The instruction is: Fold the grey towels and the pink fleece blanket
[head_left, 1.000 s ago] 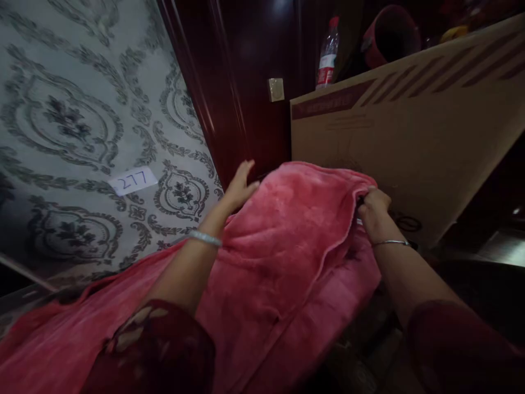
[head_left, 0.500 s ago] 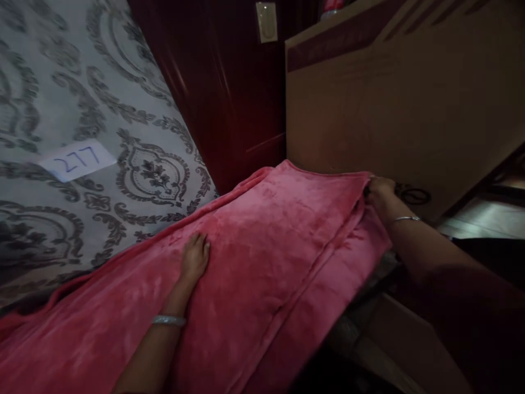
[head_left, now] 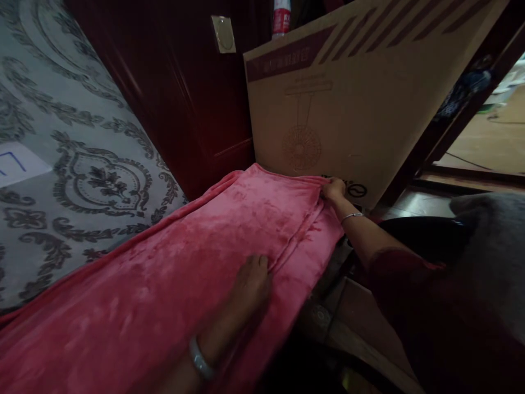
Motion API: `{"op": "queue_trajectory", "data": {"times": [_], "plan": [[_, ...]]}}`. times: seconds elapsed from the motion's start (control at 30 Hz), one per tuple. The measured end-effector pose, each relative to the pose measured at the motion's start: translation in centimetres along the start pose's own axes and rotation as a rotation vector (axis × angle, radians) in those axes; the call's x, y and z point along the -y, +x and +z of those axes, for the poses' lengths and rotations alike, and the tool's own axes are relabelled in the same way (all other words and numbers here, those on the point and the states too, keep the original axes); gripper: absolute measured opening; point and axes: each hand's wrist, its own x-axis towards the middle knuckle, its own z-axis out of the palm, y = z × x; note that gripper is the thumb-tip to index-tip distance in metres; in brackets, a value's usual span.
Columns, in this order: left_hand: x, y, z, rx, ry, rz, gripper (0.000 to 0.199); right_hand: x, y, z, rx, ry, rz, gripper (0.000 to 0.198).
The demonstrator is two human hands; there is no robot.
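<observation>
A plush pink blanket (head_left: 176, 262) lies folded lengthwise, with its folded edge running along the right side. My right hand (head_left: 334, 190) is closed on the blanket's far right corner, at the end of that fold. Nearer to me, my left hand (head_left: 253, 282) rests on the blanket with curled fingers at the fold's edge, apparently gripping it; the fingertips are hidden. A bracelet circles each wrist.
Behind the blanket's far end stands a large cardboard box (head_left: 353, 109) with a fan drawing. A red-and-white bottle (head_left: 281, 19) shows above it. Patterned wallpaper (head_left: 102, 180) and a dark red panel (head_left: 197, 109) border the left. Tiled floor (head_left: 426, 202) shows at right.
My left hand has moved right across the blanket to the fold's edge, and its fingers have curled. My right hand still holds the far corner. The view has turned right.
</observation>
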Motion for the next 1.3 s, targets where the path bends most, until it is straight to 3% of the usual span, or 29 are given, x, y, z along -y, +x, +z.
{"op": "queue_trajectory", "data": {"times": [0.17, 0.27, 0.5, 0.67, 0.77, 0.87, 1.03, 1.1, 1.2, 1.3], "plan": [[1.0, -0.1, 0.5, 0.036, -0.126, 0.042, 0.014, -0.8, -0.4, -1.0, -0.105, -0.308, -0.27, 0.04], [1.1, -0.5, 0.9, 0.049, -0.105, 0.073, 0.019, -1.5, -0.5, -1.1, -0.118, -0.463, -0.297, 0.043], [0.9, -1.0, 1.5, -0.122, -0.022, 0.114, 0.024, -1.6, -0.7, -1.2, -0.175, -0.393, -0.261, 0.039], [1.0, -1.9, 1.1, -0.166, 0.008, 0.253, 0.03, -1.0, -0.6, -1.7, -0.212, -0.345, -0.376, 0.037], [2.1, -2.1, 0.1, -0.144, -0.04, 0.282, 0.034, -1.3, -0.8, -2.1, -0.157, -0.422, -0.345, 0.037], [4.3, -2.3, -1.1, -0.091, -0.009, 0.187, 0.045, -1.9, -1.2, -2.2, -0.103, -0.485, -0.321, 0.038], [7.3, -3.9, -2.3, -0.042, 0.093, 0.095, 0.054, -2.4, -2.0, -1.5, -0.129, -0.392, -0.323, 0.051], [7.2, -5.5, -2.4, -0.097, 0.099, 0.142, 0.051, -2.7, -2.2, -1.1, -0.156, -0.303, -0.295, 0.054], [5.8, -8.4, -1.7, -0.152, 0.078, 0.263, 0.041, -3.6, -2.2, -0.7, -0.175, -0.223, -0.117, 0.058], [4.3, -11.0, -0.4, -0.112, 0.105, 0.337, 0.029, -4.5, -2.1, -0.6, -0.144, -0.249, 0.0, 0.043]]}}
